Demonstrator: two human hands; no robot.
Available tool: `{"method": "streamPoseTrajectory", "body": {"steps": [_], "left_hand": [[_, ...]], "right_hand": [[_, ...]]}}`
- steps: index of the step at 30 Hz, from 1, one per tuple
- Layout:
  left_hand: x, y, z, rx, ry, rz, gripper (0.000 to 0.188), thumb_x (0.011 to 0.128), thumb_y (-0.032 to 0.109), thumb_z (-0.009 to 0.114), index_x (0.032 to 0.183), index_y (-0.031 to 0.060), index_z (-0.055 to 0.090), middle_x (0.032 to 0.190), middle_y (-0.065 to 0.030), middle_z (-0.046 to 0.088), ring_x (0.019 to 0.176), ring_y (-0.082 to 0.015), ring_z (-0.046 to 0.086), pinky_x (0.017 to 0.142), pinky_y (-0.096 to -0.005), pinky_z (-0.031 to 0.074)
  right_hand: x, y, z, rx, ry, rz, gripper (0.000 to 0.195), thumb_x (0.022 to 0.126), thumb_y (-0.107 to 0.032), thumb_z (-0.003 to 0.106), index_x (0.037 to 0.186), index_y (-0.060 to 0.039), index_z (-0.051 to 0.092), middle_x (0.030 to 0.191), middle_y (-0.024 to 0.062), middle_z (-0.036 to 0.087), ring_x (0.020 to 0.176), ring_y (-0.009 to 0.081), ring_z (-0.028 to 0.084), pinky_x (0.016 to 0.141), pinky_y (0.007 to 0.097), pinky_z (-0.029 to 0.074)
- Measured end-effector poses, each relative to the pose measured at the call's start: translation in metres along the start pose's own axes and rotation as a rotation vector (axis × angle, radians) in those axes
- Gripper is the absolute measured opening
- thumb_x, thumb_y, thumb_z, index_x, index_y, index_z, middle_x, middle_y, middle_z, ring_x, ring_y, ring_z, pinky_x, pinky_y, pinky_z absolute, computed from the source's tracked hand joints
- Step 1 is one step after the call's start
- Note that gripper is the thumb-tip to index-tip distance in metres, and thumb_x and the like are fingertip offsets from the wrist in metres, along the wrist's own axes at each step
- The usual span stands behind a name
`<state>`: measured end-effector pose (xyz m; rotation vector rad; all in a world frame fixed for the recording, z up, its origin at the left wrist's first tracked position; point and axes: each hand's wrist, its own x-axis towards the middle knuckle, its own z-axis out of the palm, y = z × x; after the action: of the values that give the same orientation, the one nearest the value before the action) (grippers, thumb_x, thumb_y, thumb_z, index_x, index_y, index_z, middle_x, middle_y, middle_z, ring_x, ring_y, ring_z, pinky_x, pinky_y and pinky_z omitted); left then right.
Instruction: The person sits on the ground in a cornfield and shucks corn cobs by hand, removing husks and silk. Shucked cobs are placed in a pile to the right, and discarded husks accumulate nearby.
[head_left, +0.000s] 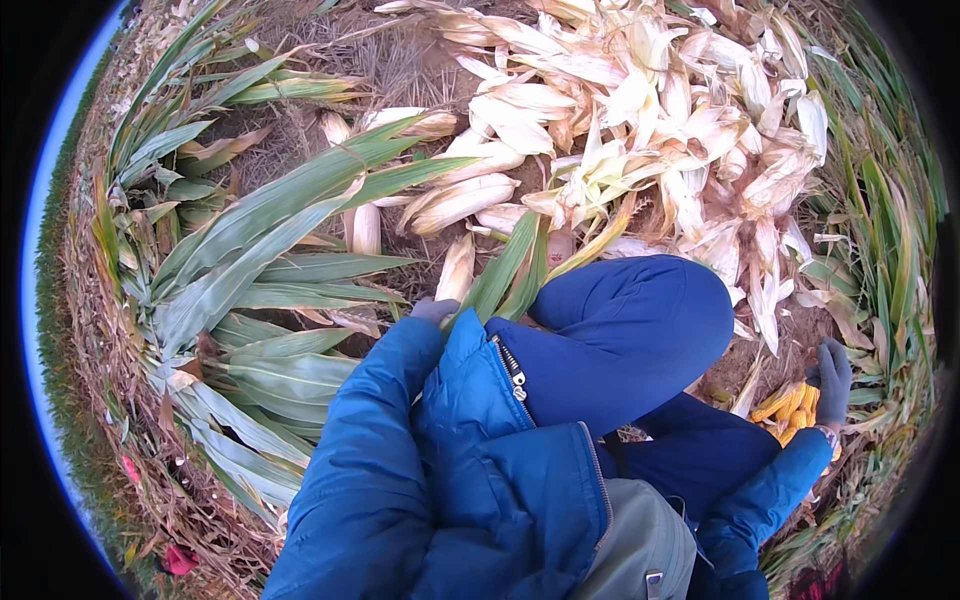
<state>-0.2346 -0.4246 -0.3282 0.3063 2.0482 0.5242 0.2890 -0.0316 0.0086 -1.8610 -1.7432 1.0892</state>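
My left hand (435, 309), in a grey glove, is closed around the lower end of an ear of corn (457, 271) in pale dry husk. The jacket hides part of that hand. Green corn leaves (510, 274) rise right beside it, against my knee. Off to the right, my right hand (831, 382), also gloved in grey, is beside a heap of bare yellow corn ears (789, 411). Its thumb stands a little apart from the fingers, and nothing shows in its grasp.
A large pile of pale corn husks (645, 112) spreads ahead. Several husked-over ears (461, 202) lie at its left edge on the soil. Cut green corn stalks (247, 247) lie at left, more stalks (892, 225) at right. My bent knee (675, 307) rises between my hands.
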Motion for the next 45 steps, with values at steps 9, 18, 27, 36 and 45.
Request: {"method": "streamPoseTrajectory", "body": {"steps": [9,18,27,36,45], "left_hand": [[-0.098,-0.121,0.007,0.150,-0.336,0.107,0.076,0.069,0.050,0.069,0.120,-0.0025,0.048,0.117,-0.0266,0.056,0.112,-0.0381,0.053,0.093,-0.0402,0.042],[-0.099,-0.031,-0.026,-0.218,-0.156,0.137,0.075,0.057,0.031,0.076,0.119,-0.0006,0.050,0.107,-0.0184,0.061,0.100,-0.0283,0.059,0.085,-0.0362,0.045],[-0.079,0.156,-0.071,-0.391,-0.268,0.392,0.071,0.054,0.012,0.073,0.122,-0.0007,0.053,0.106,-0.0108,0.060,0.095,-0.0198,0.057,0.084,-0.0308,0.045],[-0.138,0.244,-0.087,-0.848,-0.158,0.620,0.081,0.056,0.008,0.063,0.132,-0.0043,0.039,0.122,-0.0151,0.053,0.110,-0.0243,0.054,0.095,-0.0342,0.042],[-0.142,0.374,-0.029,-0.137,0.109,1.234,0.074,0.051,0.016,0.073,0.118,-0.0005,0.046,0.107,-0.0148,0.055,0.100,-0.0245,0.056,0.087,-0.0347,0.045]], "right_hand": [[0.012,0.009,0.005,-0.074,-0.074,0.053,0.032,0.088,-0.031,0.058,0.112,-0.0106,0.057,0.087,-0.0005,0.061,0.061,0.0056,0.050,0.053,0.0188,0.038],[0.023,0.002,0.020,-0.037,-0.104,0.052,0.027,0.088,-0.027,0.060,0.107,-0.0074,0.057,0.080,-0.0008,0.057,0.056,0.0066,0.050,0.049,0.0206,0.038],[0.019,-0.058,0.068,0.022,-0.124,-0.140,0.024,0.088,-0.022,0.057,0.102,-0.0030,0.060,0.082,0.0017,0.060,0.059,0.0088,0.056,0.054,0.0214,0.045],[0.013,-0.095,0.091,0.227,-0.154,-0.216,0.022,0.088,-0.020,0.059,0.101,-0.0020,0.060,0.080,0.0013,0.059,0.062,0.0075,0.056,0.057,0.0216,0.046],[-0.006,-0.150,0.119,0.578,-0.399,-0.372,0.051,0.091,-0.032,0.053,0.128,0.0017,0.044,0.116,0.0127,0.055,0.090,0.0184,0.061,0.074,0.0296,0.051]]}}
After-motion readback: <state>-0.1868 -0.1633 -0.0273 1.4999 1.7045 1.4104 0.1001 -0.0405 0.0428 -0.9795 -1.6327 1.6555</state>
